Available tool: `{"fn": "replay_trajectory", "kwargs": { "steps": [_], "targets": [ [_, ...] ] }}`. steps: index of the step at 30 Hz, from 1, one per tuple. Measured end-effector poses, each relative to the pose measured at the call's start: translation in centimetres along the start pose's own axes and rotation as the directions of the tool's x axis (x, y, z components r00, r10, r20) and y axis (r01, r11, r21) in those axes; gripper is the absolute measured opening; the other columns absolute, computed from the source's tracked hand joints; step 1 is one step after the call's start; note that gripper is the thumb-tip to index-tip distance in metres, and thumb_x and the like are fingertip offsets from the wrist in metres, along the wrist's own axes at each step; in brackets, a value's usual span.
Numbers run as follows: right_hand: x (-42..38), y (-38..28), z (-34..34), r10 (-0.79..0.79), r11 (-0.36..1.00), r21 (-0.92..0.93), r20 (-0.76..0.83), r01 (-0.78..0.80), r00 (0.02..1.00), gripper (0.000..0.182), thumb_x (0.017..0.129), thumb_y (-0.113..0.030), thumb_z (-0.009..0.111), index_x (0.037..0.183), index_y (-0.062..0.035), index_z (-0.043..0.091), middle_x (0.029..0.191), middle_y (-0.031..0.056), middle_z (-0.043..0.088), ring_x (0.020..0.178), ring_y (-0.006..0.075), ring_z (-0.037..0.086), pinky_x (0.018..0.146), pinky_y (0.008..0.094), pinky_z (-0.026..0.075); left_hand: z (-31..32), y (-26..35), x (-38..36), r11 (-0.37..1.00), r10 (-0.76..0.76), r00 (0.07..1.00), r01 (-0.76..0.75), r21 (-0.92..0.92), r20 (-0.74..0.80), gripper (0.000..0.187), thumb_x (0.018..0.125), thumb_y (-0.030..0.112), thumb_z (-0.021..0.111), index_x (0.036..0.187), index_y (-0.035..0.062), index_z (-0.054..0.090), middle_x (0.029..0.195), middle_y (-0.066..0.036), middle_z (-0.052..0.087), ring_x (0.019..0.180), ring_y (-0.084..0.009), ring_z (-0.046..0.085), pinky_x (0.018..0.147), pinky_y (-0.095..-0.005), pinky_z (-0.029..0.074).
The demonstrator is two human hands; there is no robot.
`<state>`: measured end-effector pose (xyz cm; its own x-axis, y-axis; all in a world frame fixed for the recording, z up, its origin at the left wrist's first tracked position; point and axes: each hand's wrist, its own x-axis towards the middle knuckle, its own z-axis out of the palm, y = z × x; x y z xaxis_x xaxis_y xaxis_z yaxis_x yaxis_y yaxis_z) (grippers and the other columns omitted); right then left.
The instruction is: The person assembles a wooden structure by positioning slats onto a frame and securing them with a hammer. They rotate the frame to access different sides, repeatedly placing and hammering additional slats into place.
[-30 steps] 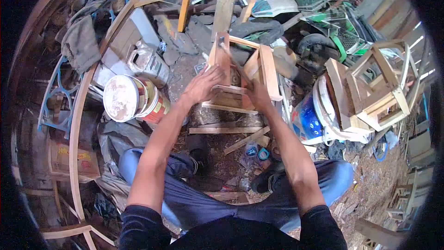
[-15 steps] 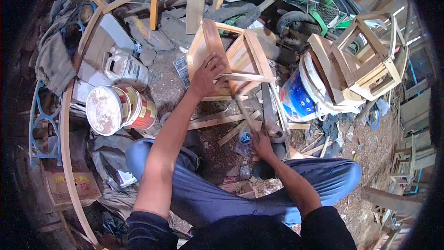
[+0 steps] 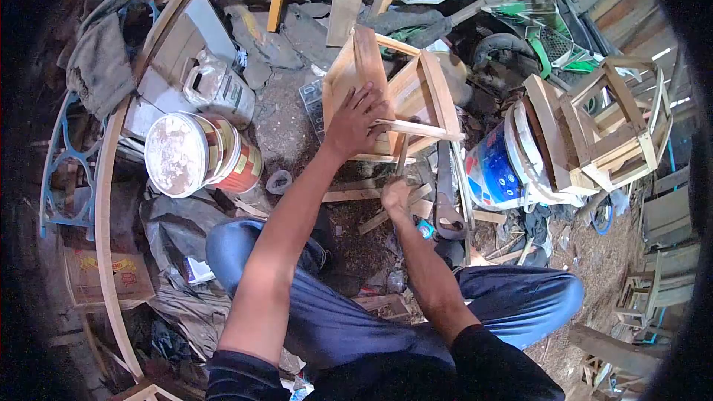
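A small wooden frame (image 3: 440,89) with slanted boards stands on the ground ahead. My left hand (image 3: 355,128) lies on its front board (image 3: 369,59), fingers spread. Below the frame, my right hand (image 3: 396,197) is closed round the handle of a tool (image 3: 403,156). The tool's upper end reaches the frame's lower edge, partly behind a light wooden strip (image 3: 423,130). A handsaw (image 3: 447,204) lies to the right of my right hand.
At the left are a paint bucket (image 3: 177,154) and a dirty plastic jug (image 3: 219,89). A blue and white bucket (image 3: 494,167) at the right bears another wooden frame (image 3: 613,126). Wood offcuts (image 3: 355,194) lie below the first frame.
The view has shifted, so most things appear farther right. My right hand has moved up toward the frame with the tool. My left hand remains on the board.
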<state>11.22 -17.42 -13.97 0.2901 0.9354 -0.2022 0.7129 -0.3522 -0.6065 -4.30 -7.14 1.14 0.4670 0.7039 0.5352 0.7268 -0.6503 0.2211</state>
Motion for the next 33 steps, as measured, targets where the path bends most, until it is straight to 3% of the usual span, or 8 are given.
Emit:
{"fn": "replay_trajectory", "kwargs": {
  "steps": [2,9,15,17,24,27,30,33],
  "targets": [
    [1.9,5.0,5.0,-0.393,0.732,-0.503,0.239,0.46,0.888,0.023,0.08,-0.019,0.052,0.076,-0.0032,0.068,0.079,0.0216,0.066,0.078,0.0352,0.066,0.068,0.0466,0.051,0.4,0.0,0.2,1.0,0.009,1.0,-0.009,-0.015,-0.002,0.044,0.08,0.029,0.067,0.117,0.009,0.057,0.133,-0.01,0.048,0.133,-0.0299,0.034,0.111,-0.0472,0.025],
    [0.7,1.3,3.3,0.009,0.982,-0.187,-0.05,-0.018,0.999,0.021,0.081,-0.022,0.055,0.068,-0.0142,0.069,0.078,0.0077,0.069,0.074,0.0233,0.067,0.059,0.0396,0.051,1.2,0.5,1.2,0.998,0.026,0.999,-0.029,-0.061,-0.047,0.04,0.078,0.028,0.066,0.114,0.011,0.06,0.131,-0.009,0.05,0.133,-0.028,0.034,0.111,-0.0494,0.026],
    [2.1,4.8,3.3,-0.532,0.679,-0.431,0.268,0.594,0.803,0.025,0.081,-0.012,0.047,0.063,-0.0058,0.064,0.061,0.0134,0.062,0.059,0.037,0.061,0.059,0.0434,0.049,1.3,0.7,1.3,0.998,0.036,0.999,-0.036,-0.054,-0.008,0.045,0.08,0.032,0.065,0.118,0.0099,0.056,0.134,-0.01,0.047,0.135,-0.0298,0.031,0.112,-0.0497,0.022],
    [1.9,4.5,3.9,-0.085,0.996,0.026,-0.158,0.09,0.984,0.023,0.08,-0.015,0.05,0.066,-0.0049,0.065,0.064,0.016,0.063,0.063,0.0369,0.062,0.064,0.0456,0.051,1.4,0.7,1.2,0.998,0.029,1.0,-0.029,-0.051,-0.001,0.045,0.08,0.032,0.065,0.118,0.01,0.056,0.134,-0.01,0.047,0.135,-0.0297,0.031,0.112,-0.0495,0.021],
    [4.7,7.6,2.2,-0.357,0.765,-0.413,0.365,0.494,0.86,0.02,0.08,-0.017,0.055,0.076,-0.0005,0.064,0.083,0.0257,0.064,0.08,0.0427,0.063,0.071,0.0484,0.051,1.9,1.0,1.7,0.997,0.046,0.999,-0.046,-0.054,-0.004,0.044,0.081,0.033,0.064,0.118,0.0108,0.056,0.134,-0.009,0.047,0.136,-0.0295,0.03,0.113,-0.0489,0.021],
    [2.1,2.2,-2.0,0.075,0.997,0.019,0.084,-0.076,0.994,0.025,0.08,-0.017,0.051,0.085,0.0048,0.062,0.091,0.0276,0.063,0.086,0.0419,0.062,0.075,0.0478,0.051,1.7,1.1,1.8,0.997,0.055,0.998,-0.055,-0.054,-0.015,0.043,0.081,0.033,0.064,0.117,0.0106,0.056,0.133,-0.009,0.047,0.135,-0.0292,0.03,0.113,-0.0485,0.021],
    [2.1,5.9,1.0,0.03,0.998,0.062,-0.108,-0.024,0.994,0.027,0.082,-0.02,0.048,0.083,0.0026,0.063,0.091,0.0263,0.064,0.087,0.0435,0.062,0.074,0.0493,0.05,1.4,1.0,1.7,0.995,0.064,0.998,-0.065,-0.072,-0.017,0.042,0.081,0.032,0.064,0.117,0.0105,0.057,0.133,-0.009,0.048,0.134,-0.0292,0.032,0.113,-0.0486,0.021],
    [4.0,7.9,1.2,-0.331,0.852,-0.284,0.358,0.439,0.873,0.027,0.083,-0.02,0.046,0.084,0.0013,0.063,0.087,0.0257,0.064,0.085,0.045,0.061,0.072,0.0507,0.05,1.4,0.5,1.7,0.994,0.048,0.997,-0.053,-0.098,-0.053,0.039,0.078,0.028,0.066,0.113,0.0114,0.059,0.131,-0.008,0.05,0.134,-0.0282,0.033,0.112,-0.0502,0.022]
  ]
}}
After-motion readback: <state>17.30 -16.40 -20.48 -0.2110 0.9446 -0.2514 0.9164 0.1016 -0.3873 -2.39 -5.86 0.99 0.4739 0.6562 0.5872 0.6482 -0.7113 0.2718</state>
